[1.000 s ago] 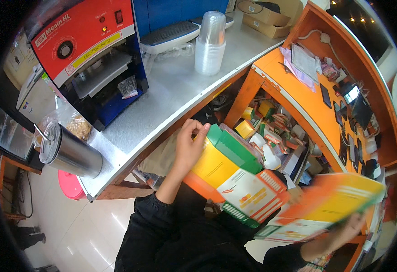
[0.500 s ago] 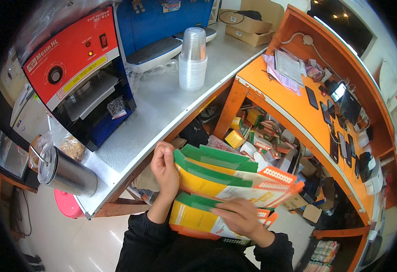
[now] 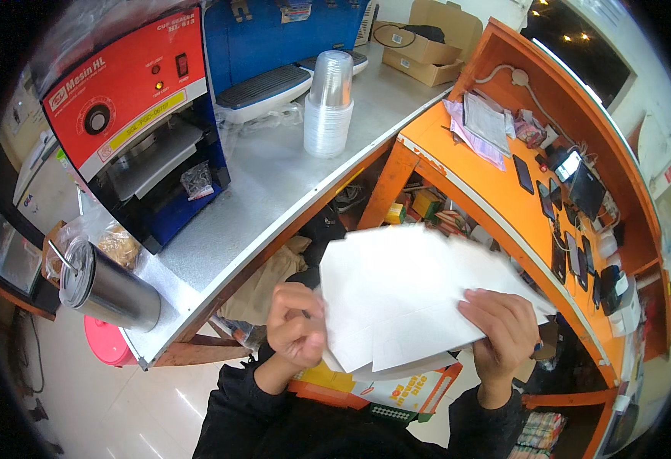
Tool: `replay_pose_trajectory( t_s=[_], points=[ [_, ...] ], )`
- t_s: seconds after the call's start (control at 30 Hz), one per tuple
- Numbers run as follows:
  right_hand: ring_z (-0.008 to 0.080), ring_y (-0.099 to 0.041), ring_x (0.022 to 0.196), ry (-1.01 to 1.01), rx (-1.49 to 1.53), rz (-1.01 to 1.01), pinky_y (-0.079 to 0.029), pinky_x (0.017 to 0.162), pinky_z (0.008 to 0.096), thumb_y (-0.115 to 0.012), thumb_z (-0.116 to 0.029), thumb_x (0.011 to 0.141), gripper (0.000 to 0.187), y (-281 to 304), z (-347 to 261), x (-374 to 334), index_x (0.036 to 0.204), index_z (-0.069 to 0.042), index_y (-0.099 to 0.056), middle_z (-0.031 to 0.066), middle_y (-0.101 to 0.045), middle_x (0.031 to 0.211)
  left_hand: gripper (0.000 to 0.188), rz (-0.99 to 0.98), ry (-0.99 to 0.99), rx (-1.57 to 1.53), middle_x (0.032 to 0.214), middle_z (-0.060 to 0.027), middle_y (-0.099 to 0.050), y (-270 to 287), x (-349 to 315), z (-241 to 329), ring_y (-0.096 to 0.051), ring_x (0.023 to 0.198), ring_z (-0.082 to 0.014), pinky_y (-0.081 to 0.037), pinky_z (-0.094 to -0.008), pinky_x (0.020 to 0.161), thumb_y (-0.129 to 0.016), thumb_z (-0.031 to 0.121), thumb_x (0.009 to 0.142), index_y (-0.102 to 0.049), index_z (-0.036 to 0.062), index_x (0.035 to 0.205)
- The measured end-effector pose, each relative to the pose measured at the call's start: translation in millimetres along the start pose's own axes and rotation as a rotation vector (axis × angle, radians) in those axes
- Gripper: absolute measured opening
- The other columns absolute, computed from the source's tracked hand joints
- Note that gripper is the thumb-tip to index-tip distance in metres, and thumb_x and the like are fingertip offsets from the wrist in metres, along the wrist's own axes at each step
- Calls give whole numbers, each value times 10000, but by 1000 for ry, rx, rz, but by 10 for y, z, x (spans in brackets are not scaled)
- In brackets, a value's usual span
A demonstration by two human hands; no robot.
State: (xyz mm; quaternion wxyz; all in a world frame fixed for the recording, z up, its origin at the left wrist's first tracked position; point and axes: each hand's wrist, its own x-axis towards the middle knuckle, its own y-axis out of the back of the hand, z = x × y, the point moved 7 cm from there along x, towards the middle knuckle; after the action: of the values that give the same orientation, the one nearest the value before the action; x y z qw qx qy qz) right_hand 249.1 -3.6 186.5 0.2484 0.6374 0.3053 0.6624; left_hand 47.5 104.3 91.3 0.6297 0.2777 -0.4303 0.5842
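Note:
Several flat cardboard box blanks (image 3: 404,294) are spread in front of me, their plain white sides facing up. My right hand (image 3: 500,329) grips them at the right edge, thumb underneath and fingers on top. Against their left edge is my left hand (image 3: 295,325), its fingers curled in; whether it pinches anything is hidden. Below, on my lap, lies another printed carton (image 3: 396,389) in yellow, white, orange and green, partly covered by the white blanks.
A metal counter (image 3: 274,172) carries a red cup sealing machine (image 3: 132,92), stacked clear plastic cups (image 3: 326,115) and a steel tumbler (image 3: 109,287) with a straw. At right, an orange desk (image 3: 458,157) holds several phones; loose cartons (image 3: 427,203) lie beneath it. A pink lid (image 3: 108,340) is below the counter.
The blanks have turned from printed side to white side and moved up and right. My right hand has shifted right and up with them; the left hand has dropped slightly.

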Motion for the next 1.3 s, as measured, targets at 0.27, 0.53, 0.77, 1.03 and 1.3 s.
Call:
replay_pose_trajectory(
  t_s=[0.27,0.53,0.77,1.03,1.3],
  points=[
    [258,-586,927,45,48,324,-477,768,367,-628,-174,779,159,-31,20,-586,930,-147,-586,54,-632,967,310,-415,458,44,1113,-133,-500,-225,-211,-180,-469,1023,-270,-364,-372,874,-703,141,726,-556,42,979],
    [312,-551,979,-316,235,288,-440,849,399,-619,-36,706,238,-489,199,-997,939,-59,-580,104,-618,1012,109,-606,557,194,1196,-101,-469,-345,-527,-243,-341,1207,-319,-290,-436,961,-715,163,725,-628,102,746],
    [347,-326,1224,-703,-14,303,-248,1030,452,-537,27,735,502,-648,93,-1455,1208,-12,-371,230,-302,1350,130,-699,610,231,1174,-70,-501,-422,-868,-403,-331,1230,-325,-248,-445,992,-700,177,747,-594,104,766],
    [241,-414,1158,-1020,844,438,-270,1033,368,-570,-33,814,489,-1046,-192,-2042,1231,-39,-313,130,-426,1189,117,-735,595,321,1023,-40,-546,-587,-1179,-370,-432,1125,-276,-260,-432,974,-692,148,739,-594,94,774],
    [187,-446,1045,-1013,749,212,-322,962,323,-671,31,730,571,-1090,-113,-1987,1183,-62,-335,94,-445,1065,125,-702,550,397,922,-37,-537,-661,-1183,-267,-466,1008,-246,-229,-474,978,-701,165,727,-611,98,783]
  ],
)
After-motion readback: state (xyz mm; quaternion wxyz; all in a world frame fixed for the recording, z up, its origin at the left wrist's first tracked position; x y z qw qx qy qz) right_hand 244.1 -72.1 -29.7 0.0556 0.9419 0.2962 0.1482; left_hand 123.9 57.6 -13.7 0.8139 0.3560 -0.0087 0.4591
